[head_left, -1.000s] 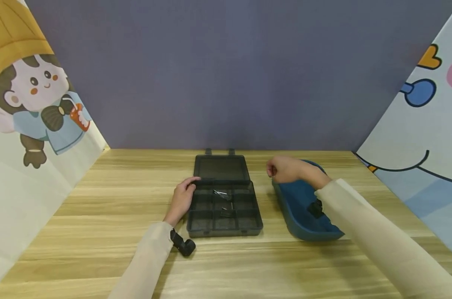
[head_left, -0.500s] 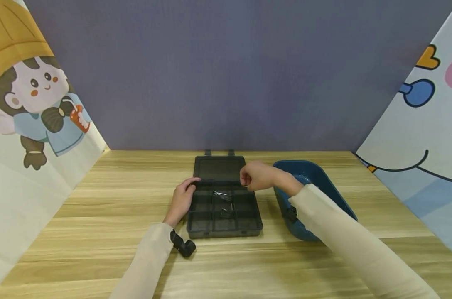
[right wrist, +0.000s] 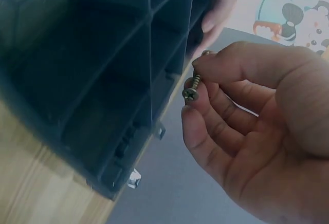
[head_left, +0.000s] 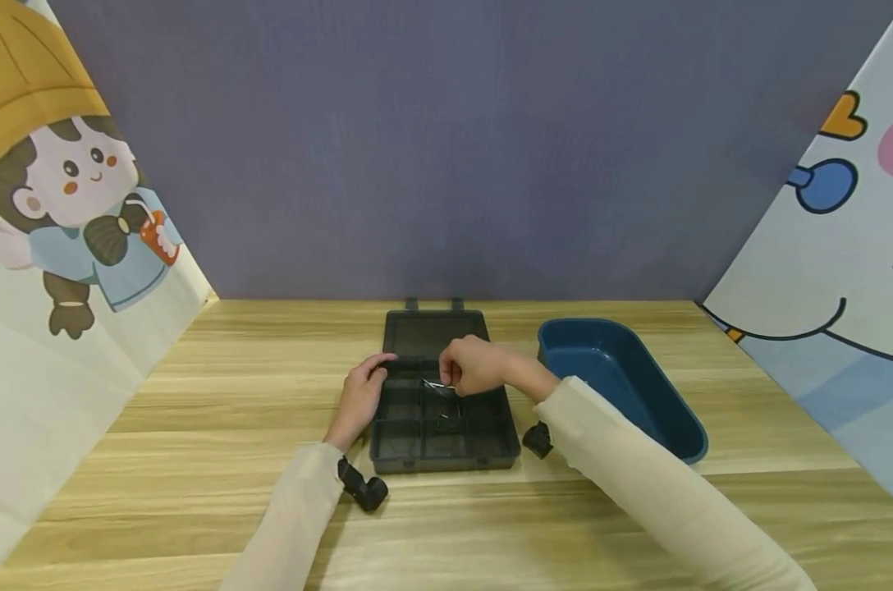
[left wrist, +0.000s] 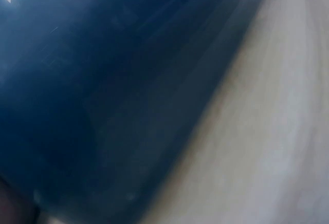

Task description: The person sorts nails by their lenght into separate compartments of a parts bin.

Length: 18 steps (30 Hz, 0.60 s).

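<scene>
A screw (right wrist: 193, 85) with a cross-slotted head is pinched between the thumb and fingers of my right hand (head_left: 478, 366), which hovers over the divided dark case (head_left: 491, 450). My left hand (head_left: 359, 398) rests at the case's left edge, near the hinge line, its fingers touching the rim. Inside, thin silvery pieces (head_left: 433, 383) lie in a middle compartment, and more small metal pieces (head_left: 444, 417) show nearer the front. The case's lid (head_left: 432, 332) is folded back flat on the table. In the left wrist view, a blurred dark blue surface (left wrist: 128, 80) fills most of the picture.
A blue bin (head_left: 602, 349) stands right of the case, partly hidden by the right sleeve (head_left: 638, 468). Behind the wooden table (head_left: 232, 386) rises a grey-purple panel (head_left: 446, 148), with cartoon-printed panels on both sides.
My right hand has moved left from above the blue bin to over the case's compartments. My left hand has stayed at the case's edge.
</scene>
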### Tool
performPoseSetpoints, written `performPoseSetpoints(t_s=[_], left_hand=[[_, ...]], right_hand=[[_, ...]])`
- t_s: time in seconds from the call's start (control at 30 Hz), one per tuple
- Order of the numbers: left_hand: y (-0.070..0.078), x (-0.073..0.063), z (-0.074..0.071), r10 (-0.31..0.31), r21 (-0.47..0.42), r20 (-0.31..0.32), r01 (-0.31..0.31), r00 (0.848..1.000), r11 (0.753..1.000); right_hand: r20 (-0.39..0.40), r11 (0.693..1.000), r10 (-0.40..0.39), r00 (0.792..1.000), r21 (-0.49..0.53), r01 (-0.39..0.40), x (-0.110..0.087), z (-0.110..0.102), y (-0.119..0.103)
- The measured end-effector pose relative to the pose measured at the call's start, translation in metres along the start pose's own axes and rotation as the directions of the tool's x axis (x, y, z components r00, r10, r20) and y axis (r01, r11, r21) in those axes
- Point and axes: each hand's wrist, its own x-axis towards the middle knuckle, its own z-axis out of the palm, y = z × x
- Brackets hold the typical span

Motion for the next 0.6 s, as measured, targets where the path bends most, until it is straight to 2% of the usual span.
performPoseSetpoints(t_s=[0.13, 0.43, 0.53, 0.6], left_hand=[[-0.001, 0.0, 0.001, -0.004, 0.001, 0.001, 0.004, 1.0, 1.0], [-0.001, -0.002, 0.002, 0.009, -0.003, -0.007, -0.009, 1.0, 1.0], [0.0, -0.002, 0.001, 0.028, -0.038, -0.013, -0.028, 1.0, 0.999], [0.001, -0.001, 0.0, 0.029, -0.074, -0.008, -0.03, 1.0, 0.997]], right_hand=[[-0.003, 1.0, -0.025, 1.0, 0.009, 0.025, 0.004, 0.008, -0.003], [0.018, 1.0, -0.021, 1.0, 0.003, 0.021, 0.009, 0.02, -0.006], [-0.006, 0.999, -0.033, 0.999, -0.002, 0.033, 0.009, 0.019, -0.002], [-0.055, 0.999, -0.034, 0.998, -0.001, 0.034, 0.008, 0.017, 0.003]])
